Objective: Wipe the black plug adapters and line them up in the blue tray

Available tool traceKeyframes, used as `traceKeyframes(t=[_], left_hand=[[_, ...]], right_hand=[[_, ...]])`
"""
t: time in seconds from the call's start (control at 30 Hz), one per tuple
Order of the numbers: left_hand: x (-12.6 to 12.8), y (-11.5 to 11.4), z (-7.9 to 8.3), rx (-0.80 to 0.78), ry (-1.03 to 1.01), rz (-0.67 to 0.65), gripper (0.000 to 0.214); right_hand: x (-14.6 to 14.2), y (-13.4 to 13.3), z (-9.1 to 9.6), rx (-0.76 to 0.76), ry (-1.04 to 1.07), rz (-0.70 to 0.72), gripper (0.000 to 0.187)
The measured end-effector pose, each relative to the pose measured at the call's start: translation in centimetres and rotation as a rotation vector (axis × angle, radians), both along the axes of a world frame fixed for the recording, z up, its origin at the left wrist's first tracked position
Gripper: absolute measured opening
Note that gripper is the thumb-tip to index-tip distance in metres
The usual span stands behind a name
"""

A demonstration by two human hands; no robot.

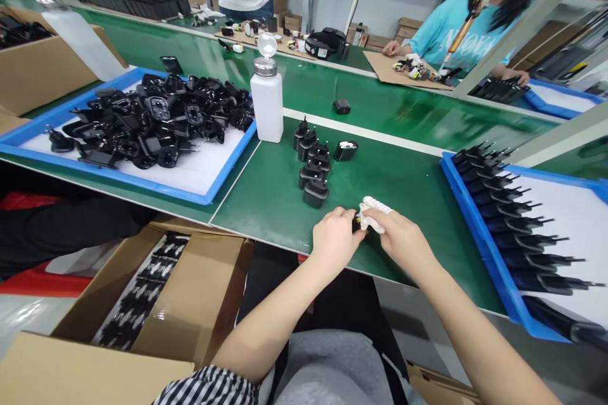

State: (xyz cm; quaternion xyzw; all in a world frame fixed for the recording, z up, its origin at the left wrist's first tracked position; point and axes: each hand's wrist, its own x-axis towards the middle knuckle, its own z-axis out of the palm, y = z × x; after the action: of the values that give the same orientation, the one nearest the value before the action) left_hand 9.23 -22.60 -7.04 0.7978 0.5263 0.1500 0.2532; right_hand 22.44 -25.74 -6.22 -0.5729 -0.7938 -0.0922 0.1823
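Observation:
Near the front edge of the green bench, my left hand [335, 237] is closed around a small black plug adapter [356, 221], mostly hidden by the fingers. My right hand [403, 240] pinches a crumpled white cloth [373, 214] and presses it against the adapter's side. Just beyond my hands stand several black plug adapters [316, 192] in a short double row, pins upward. To their right sits a black adapter piece [346, 150] with white on its top. Farther back lies another small black block [341, 106].
A blue-rimmed tray [209, 193] heaped with black plug parts is on the left, beside a white pump bottle [268, 104]. Another blue tray [479, 247] on the right holds a row of adapters. An open carton [204, 291] stands below left. Two people are across the bench.

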Motion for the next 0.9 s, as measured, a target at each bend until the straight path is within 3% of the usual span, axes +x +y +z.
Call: traceKeyframes(t=[0.13,0.4,0.53,0.63,0.7,0.8,0.9], left_hand=[[-0.1,0.0,0.0,-0.007,-0.016,0.005,0.028],[-0.1,0.2,0.3,-0.043,-0.017,0.007,0.027],[0.0,0.1,0.4,-0.057,-0.029,0.012,0.029],[0.0,0.2,0.3,-0.059,-0.043,0.010,0.030],[-0.2,0.2,0.4,-0.058,-0.056,0.002,0.030],[-1.1,0.2,0.8,-0.074,-0.047,0.004,0.027],[-2.9,-0.2,1.3,-0.120,-0.003,0.030,0.026]], right_hand=[[0.1,0.1,-0.1,0.015,0.015,-0.018,0.041],[-0.6,0.3,1.2,-0.136,0.266,-0.202,0.032],[0.6,1.2,2.5,-0.352,0.575,-0.273,0.021],[2.4,2.6,3.1,-0.373,0.989,-0.349,0.018],[3.6,4.1,3.3,-0.465,1.143,-0.377,0.020],[5.4,6.9,3.4,-0.646,0.890,-0.441,0.021],[6.7,10.7,3.2,-0.510,0.648,-0.553,0.034]])
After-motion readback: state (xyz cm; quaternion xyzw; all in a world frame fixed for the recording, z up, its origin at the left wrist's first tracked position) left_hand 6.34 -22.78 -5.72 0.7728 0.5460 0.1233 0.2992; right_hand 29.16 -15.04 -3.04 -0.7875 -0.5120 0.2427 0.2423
